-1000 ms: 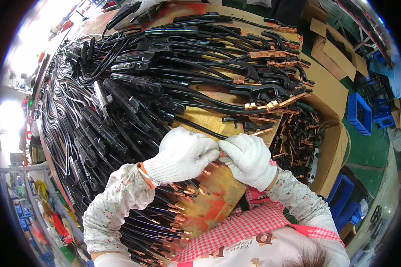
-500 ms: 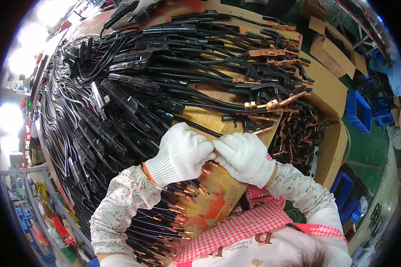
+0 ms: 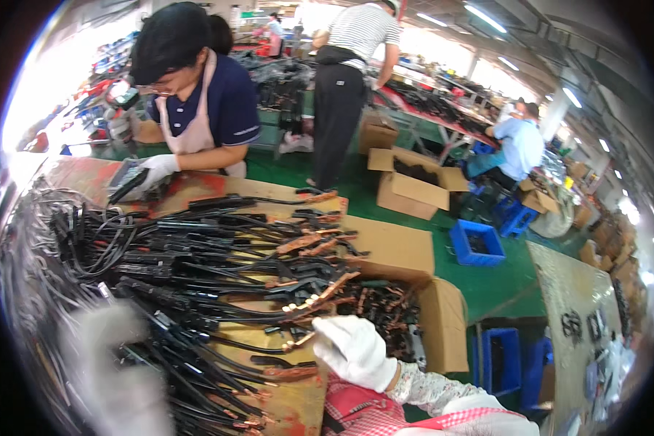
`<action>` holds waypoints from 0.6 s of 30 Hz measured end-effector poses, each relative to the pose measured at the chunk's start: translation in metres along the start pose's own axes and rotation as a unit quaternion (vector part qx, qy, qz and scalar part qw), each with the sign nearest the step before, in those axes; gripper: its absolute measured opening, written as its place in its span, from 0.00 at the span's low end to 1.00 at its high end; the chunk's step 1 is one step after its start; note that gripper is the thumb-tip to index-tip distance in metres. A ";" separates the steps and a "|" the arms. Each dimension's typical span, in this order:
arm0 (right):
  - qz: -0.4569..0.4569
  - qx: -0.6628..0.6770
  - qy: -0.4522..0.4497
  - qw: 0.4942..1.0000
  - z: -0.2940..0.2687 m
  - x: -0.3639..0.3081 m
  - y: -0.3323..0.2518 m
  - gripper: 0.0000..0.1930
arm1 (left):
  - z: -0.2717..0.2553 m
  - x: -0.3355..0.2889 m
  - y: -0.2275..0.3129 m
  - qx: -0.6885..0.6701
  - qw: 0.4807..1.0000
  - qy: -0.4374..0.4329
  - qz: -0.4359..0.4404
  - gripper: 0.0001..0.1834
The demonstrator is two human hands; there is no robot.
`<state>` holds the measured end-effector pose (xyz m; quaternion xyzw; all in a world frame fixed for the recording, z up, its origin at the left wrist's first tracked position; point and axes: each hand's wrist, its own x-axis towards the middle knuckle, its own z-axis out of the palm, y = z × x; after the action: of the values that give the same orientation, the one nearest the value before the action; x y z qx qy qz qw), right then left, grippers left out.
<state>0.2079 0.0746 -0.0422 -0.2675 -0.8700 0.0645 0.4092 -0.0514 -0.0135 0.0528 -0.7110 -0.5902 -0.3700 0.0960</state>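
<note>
My right hand [image 3: 352,352], in a white knit glove, is over the right edge of the workbench. Its fingers point left and are loosely bent and apart, with no held thing visible. Their tips are beside the copper jaw [image 3: 299,341] of a black cable clamp. Motion smears my left hand [image 3: 116,349], also gloved white, above the cables at the left; its fingers cannot be made out. Black clamps [image 3: 167,272] on cables cover the bench, copper jaws toward the right. Another copper-ended clamp [image 3: 291,373] lies just left of my right hand.
Beyond the bench's right edge stands an open carton [image 3: 443,327] beside dark and copper-coloured parts. Across the bench, a co-worker [image 3: 203,109] in white gloves holds a tool and a black piece. Blue crates [image 3: 476,243] and another carton [image 3: 414,192] stand on the green floor.
My hands, together before, are now apart: the left is over the cables at the left, the right near the bench edge. The view has swung upward, bringing co-workers into sight.
</note>
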 end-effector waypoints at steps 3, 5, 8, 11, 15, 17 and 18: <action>0.036 -0.041 0.000 0.999 -0.015 0.006 0.000 0.23 | 0.020 0.015 0.010 -0.089 0.995 0.031 0.016 0.18; 0.026 -0.010 0.006 1.000 -0.016 0.009 -0.002 0.22 | 0.028 0.024 0.015 -0.130 0.990 0.057 0.018 0.19; 0.052 0.020 -0.015 0.998 -0.017 0.002 -0.015 0.21 | 0.029 0.032 0.017 -0.165 0.981 0.101 0.007 0.19; 0.043 0.000 -0.033 0.999 -0.020 0.000 -0.028 0.21 | 0.020 0.034 0.015 -0.175 0.972 0.158 -0.009 0.20; 0.036 0.053 -0.013 0.998 -0.024 0.011 -0.032 0.20 | 0.009 0.042 0.013 -0.186 0.954 0.233 -0.021 0.20; 0.066 0.114 0.009 0.991 -0.047 0.039 -0.036 0.19 | 0.006 0.046 0.017 -0.194 0.947 0.256 -0.031 0.21; 0.113 0.139 0.035 0.983 -0.070 0.059 -0.043 0.20 | 0.007 0.048 0.020 -0.208 0.943 0.257 -0.034 0.21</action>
<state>0.2113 0.0613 0.0583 -0.3061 -0.8019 0.2213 0.4630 -0.0292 0.0222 0.0845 -0.5755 -0.4791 -0.6578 0.0813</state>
